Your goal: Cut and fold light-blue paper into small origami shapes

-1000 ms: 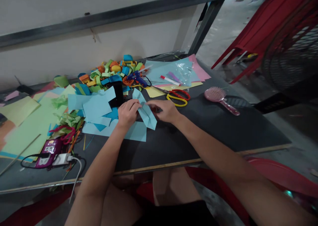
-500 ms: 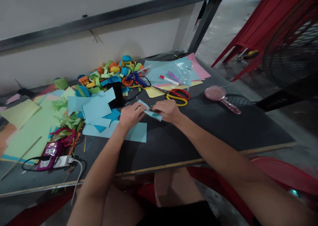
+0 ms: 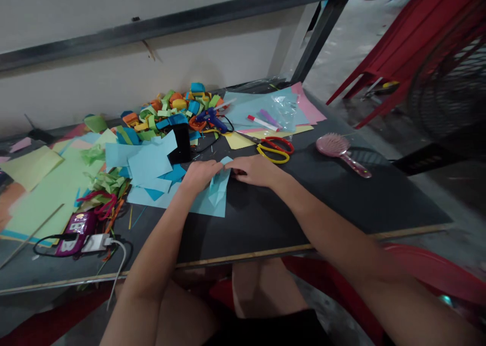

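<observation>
A small folded piece of light blue paper (image 3: pixel 218 189) is pinched between my two hands, its pointed lower end hanging toward me. My left hand (image 3: pixel 201 175) grips its left edge, fingers closed. From the other side my right hand (image 3: pixel 253 170) pinches the upper edge, with the fingertips of both hands nearly meeting. Beneath lies a flat light blue strip of paper (image 3: pixel 207 208). Left of my hands are loose light blue sheets (image 3: pixel 148 164) and a black stand-like object (image 3: pixel 181 143). Just beyond my right hand rest scissors (image 3: pixel 274 150) with red and yellow handles.
Colourful folded paper pieces (image 3: pixel 170 110) are heaped by the wall, beside a blue glue gun (image 3: pixel 212 118). Farther right lie a red-capped marker (image 3: pixel 262 122) and a pink hairbrush (image 3: pixel 341 153). A purple device (image 3: pixel 78 232) with cables sits front left. A fan (image 3: pixel 450 92) stands at right.
The blue paper has turned from lying slanted between my hands to hanging point-down toward me. My fingertips have come closer together at its top. The view has shifted slightly.
</observation>
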`<state>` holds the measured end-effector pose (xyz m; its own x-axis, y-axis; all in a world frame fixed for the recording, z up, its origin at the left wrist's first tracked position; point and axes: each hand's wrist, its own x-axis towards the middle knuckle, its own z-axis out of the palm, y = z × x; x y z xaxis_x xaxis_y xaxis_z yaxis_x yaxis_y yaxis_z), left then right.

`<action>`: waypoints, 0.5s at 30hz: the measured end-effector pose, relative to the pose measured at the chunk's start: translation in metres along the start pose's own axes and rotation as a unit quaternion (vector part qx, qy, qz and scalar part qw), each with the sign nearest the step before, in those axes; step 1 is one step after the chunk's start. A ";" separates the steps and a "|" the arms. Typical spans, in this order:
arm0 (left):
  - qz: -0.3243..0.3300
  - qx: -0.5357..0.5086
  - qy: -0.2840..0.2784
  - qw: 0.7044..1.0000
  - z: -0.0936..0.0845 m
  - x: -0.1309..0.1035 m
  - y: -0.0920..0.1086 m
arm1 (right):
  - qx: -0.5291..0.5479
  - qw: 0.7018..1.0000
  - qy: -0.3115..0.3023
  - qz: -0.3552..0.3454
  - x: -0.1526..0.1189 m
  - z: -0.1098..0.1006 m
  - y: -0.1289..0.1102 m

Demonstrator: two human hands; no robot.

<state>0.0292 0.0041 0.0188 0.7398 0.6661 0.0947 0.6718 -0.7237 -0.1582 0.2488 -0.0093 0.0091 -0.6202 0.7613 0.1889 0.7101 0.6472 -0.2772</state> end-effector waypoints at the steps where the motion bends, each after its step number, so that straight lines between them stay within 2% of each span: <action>1: 0.006 0.003 -0.002 1.000 -0.001 0.000 0.000 | -0.005 1.000 0.004 -0.020 0.000 0.000 0.001; 5: 0.002 0.010 0.000 1.000 -0.002 0.000 0.001 | -0.038 0.996 0.047 -0.071 0.001 0.005 0.005; 7: -0.013 -0.005 -0.008 1.000 -0.001 0.000 0.001 | -0.019 0.994 0.059 -0.089 0.002 0.008 0.007; 10: -0.039 -0.061 -0.035 0.997 -0.001 0.000 -0.001 | 0.042 0.994 0.033 -0.097 0.004 0.013 0.007; 13: -0.041 -0.129 -0.043 0.990 0.000 -0.001 -0.008 | 0.094 0.992 -0.011 -0.080 0.006 0.015 0.006; 15: -0.039 -0.159 -0.050 0.985 0.000 -0.002 -0.014 | 0.119 0.990 -0.017 -0.080 0.007 0.016 0.005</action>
<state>0.0181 0.0124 0.0204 0.6894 0.7244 -0.0064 0.7155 -0.6794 0.1628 0.2424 -0.0009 -0.0060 -0.7325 0.6452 0.2170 0.5058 0.7292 -0.4609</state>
